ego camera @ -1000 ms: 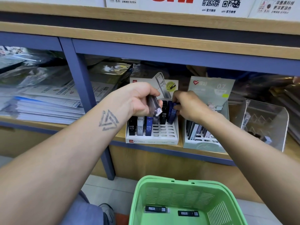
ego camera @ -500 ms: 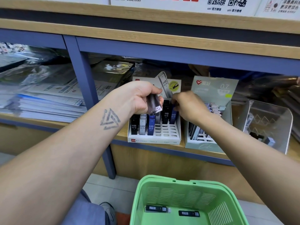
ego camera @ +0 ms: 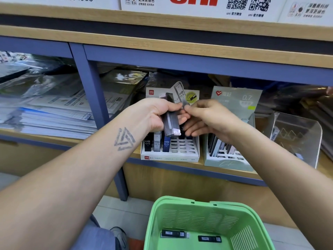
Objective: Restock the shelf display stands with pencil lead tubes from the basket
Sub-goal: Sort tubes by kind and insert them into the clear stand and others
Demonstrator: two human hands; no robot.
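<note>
Above the white slotted cardboard display stand [ego camera: 170, 148], printed "HB 0.5" on its card and tubes, the left hand [ego camera: 155, 114] holds a bundle of dark plastic lead tubes [ego camera: 170, 121]; the right hand [ego camera: 203, 117] pinches one tube's top. Next, I judge, it needs slotting into an empty cell. Two tubes [ego camera: 191, 236] remain in the green plastic basket [ego camera: 180, 213]. Overhead, a red "uni" sign [ego camera: 195, 0].

A bunch of dark flat plastic lead tubes [ego camera: 170, 121] sits upright mid-frame, gripped above the white slotted cardboard stand [ego camera: 182, 152] holding three HB 0.5 tubes [ego camera: 157, 143]. Two black tubes [ego camera: 191, 236] lie flat in the green plastic basket [ego camera: 198, 217], bottom centre.
</note>
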